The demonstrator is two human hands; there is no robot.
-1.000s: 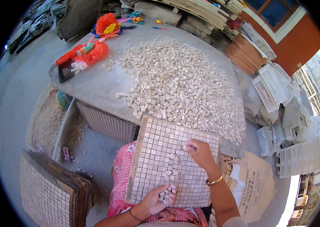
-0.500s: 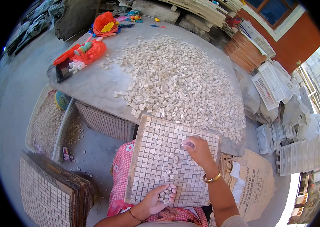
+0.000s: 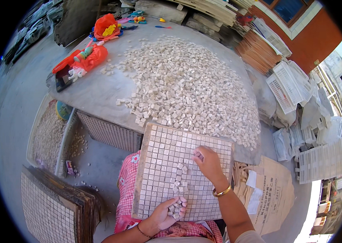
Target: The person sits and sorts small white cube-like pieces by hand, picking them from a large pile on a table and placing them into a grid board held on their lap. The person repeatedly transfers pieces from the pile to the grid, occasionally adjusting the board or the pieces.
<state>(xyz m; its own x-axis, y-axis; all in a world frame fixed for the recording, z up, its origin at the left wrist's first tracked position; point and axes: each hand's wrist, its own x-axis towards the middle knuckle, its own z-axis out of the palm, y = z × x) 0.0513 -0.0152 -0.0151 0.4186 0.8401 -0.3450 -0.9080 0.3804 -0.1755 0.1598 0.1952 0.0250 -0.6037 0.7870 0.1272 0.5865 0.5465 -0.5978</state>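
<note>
A square gridded tray [image 3: 140, 190] filled with rows of small pale stone mosaic tiles rests over my lap, its far edge against the table. My left hand [image 3: 165, 216] lies palm up at the near edge, fingers curled round several stone tiles [image 3: 175, 208]. Over the right half of the grid, my right hand [image 3: 207, 162] is closed, fingertips down at the cells, with a stone tile [image 3: 198, 156] showing at the fingers. Between the hands, some loose tiles [image 3: 181, 178] lie on top of the filled rows.
A wide heap of loose tiles [image 3: 191, 85] covers the grey table [image 3: 98, 95]. Red plastic bags [image 3: 94, 58] with toys sit at its far left. Stacked filled trays [image 3: 49, 202] and a white bin [image 3: 31, 141] of chips stand left; white crates [image 3: 284, 89] and flattened sacks [image 3: 276, 194] are right.
My right hand has shifted slightly, and a tile now shows at its fingertips. My left hand stays in place with its tiles. The whole view has moved a little.
</note>
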